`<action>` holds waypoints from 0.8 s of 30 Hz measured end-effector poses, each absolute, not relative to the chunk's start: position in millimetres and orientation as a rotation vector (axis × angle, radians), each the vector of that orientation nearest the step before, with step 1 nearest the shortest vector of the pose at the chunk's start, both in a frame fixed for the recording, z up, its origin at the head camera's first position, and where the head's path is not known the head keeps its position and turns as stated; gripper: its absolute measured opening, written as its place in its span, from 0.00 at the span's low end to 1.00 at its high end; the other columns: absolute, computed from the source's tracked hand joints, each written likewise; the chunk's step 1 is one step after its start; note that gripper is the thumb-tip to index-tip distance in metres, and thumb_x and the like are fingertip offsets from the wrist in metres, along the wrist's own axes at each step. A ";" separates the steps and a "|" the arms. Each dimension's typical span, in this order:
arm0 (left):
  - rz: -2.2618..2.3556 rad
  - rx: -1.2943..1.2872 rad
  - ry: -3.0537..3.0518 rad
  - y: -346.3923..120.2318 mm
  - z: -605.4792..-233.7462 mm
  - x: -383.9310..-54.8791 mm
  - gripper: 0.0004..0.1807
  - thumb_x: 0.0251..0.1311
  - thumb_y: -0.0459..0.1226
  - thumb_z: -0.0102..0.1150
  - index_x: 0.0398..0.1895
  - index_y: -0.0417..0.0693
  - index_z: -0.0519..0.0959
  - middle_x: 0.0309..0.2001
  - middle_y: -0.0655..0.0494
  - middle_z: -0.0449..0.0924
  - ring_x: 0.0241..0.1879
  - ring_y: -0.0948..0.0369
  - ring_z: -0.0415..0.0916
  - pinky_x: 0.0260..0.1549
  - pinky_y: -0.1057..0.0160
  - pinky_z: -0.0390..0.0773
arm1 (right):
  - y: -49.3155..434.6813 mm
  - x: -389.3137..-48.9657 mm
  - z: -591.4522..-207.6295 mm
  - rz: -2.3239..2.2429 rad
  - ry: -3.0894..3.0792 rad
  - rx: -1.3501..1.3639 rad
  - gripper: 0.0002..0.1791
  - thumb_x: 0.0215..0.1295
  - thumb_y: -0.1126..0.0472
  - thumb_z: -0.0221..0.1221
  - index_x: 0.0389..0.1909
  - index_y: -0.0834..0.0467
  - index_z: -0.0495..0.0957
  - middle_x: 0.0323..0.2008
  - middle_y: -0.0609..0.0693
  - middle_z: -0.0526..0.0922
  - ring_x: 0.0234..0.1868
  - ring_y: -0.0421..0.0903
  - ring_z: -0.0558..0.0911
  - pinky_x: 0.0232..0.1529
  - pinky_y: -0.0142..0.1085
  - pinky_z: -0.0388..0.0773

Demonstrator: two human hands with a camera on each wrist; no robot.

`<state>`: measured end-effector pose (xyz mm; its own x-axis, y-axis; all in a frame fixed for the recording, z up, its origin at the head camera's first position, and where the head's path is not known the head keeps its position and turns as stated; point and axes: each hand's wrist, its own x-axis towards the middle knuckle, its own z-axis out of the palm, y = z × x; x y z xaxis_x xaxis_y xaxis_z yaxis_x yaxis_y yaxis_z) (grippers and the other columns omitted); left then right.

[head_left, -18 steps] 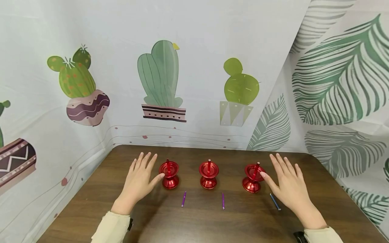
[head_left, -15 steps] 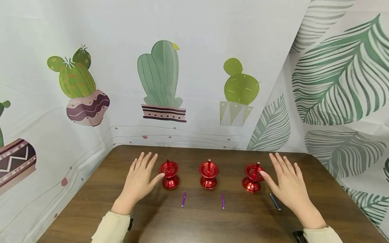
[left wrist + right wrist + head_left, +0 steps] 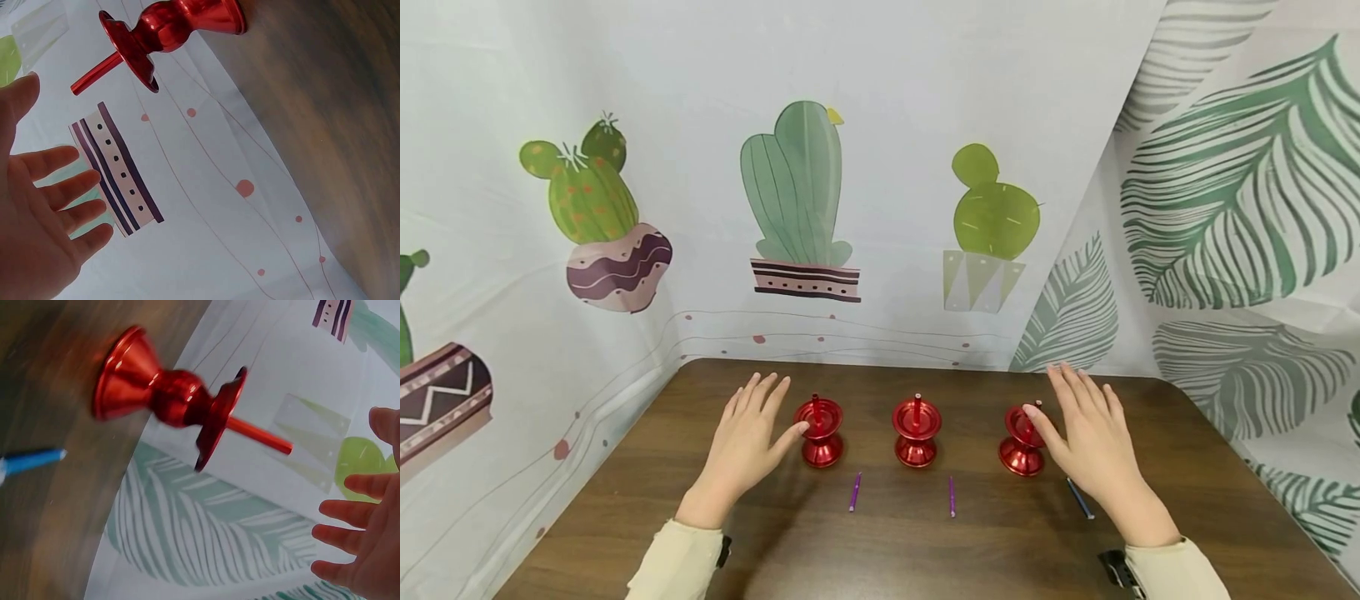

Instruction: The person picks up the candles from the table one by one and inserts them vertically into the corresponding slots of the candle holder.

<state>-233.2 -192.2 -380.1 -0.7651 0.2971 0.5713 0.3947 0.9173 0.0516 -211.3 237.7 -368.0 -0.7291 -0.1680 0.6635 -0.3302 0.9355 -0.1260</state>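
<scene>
Three shiny red metal candle holders, each a dish on a footed stem with an upright tube, stand in a row: the left holder [image 3: 822, 450], the middle holder [image 3: 916, 448] and the right holder [image 3: 1021, 457]. My left hand [image 3: 741, 450] hovers beside the left holder, fingers spread and nothing held. Over the right side of the right holder is my right hand [image 3: 1093, 446], also with straight fingers; its thumb overlaps that holder's dish in the head view. In the right wrist view, the holder's tube [image 3: 259, 434] points toward the hand without contact.
Thin sticks lie in front of the holders: a purple stick [image 3: 855, 492], another purple stick [image 3: 952, 497] and a blue stick [image 3: 1081, 498], partly behind the right hand. Beneath is a brown wooden table [image 3: 880, 558], backed by a white cloth [image 3: 895, 167] printed with cacti and leaves.
My right hand has moved left and a little forward, now covering part of the right holder and the blue stick. The left hand has hardly moved.
</scene>
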 end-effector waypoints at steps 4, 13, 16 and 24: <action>-0.235 -0.499 -2.488 -192.7 -379.2 -233.2 0.38 0.51 0.57 0.54 0.60 0.44 0.63 0.59 0.43 0.62 0.62 0.46 0.53 0.58 0.47 0.51 | 226.7 -214.8 -365.0 0.325 -2.388 0.375 0.35 0.56 0.45 0.56 0.61 0.59 0.61 0.59 0.61 0.64 0.59 0.61 0.60 0.60 0.55 0.45; -0.252 -0.524 -2.470 -191.7 -377.6 -233.7 0.36 0.51 0.54 0.56 0.59 0.42 0.65 0.58 0.44 0.64 0.61 0.47 0.54 0.58 0.47 0.52 | 206.3 -218.3 -359.7 0.351 -2.385 0.417 0.35 0.57 0.44 0.53 0.62 0.58 0.61 0.60 0.58 0.64 0.61 0.57 0.59 0.62 0.51 0.44; -0.256 -0.537 -2.458 -191.3 -376.7 -233.5 0.35 0.51 0.52 0.57 0.58 0.41 0.66 0.57 0.44 0.66 0.61 0.47 0.56 0.58 0.47 0.53 | 200.4 -218.2 -358.0 0.360 -2.387 0.437 0.35 0.58 0.43 0.52 0.62 0.59 0.61 0.60 0.57 0.64 0.62 0.56 0.58 0.62 0.50 0.43; -0.268 -0.566 -2.439 -189.2 -373.5 -234.7 0.33 0.51 0.49 0.58 0.56 0.39 0.67 0.56 0.45 0.68 0.60 0.47 0.57 0.57 0.48 0.55 | 185.7 -218.7 -352.4 0.393 -2.388 0.481 0.34 0.59 0.45 0.52 0.62 0.59 0.61 0.60 0.57 0.63 0.63 0.55 0.58 0.63 0.48 0.42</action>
<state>-234.7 -189.2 -373.5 -0.7205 0.3327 0.6085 0.4568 0.8879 0.0554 -218.7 185.7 -352.4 -0.7137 -0.2363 0.6594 -0.4353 0.8871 -0.1532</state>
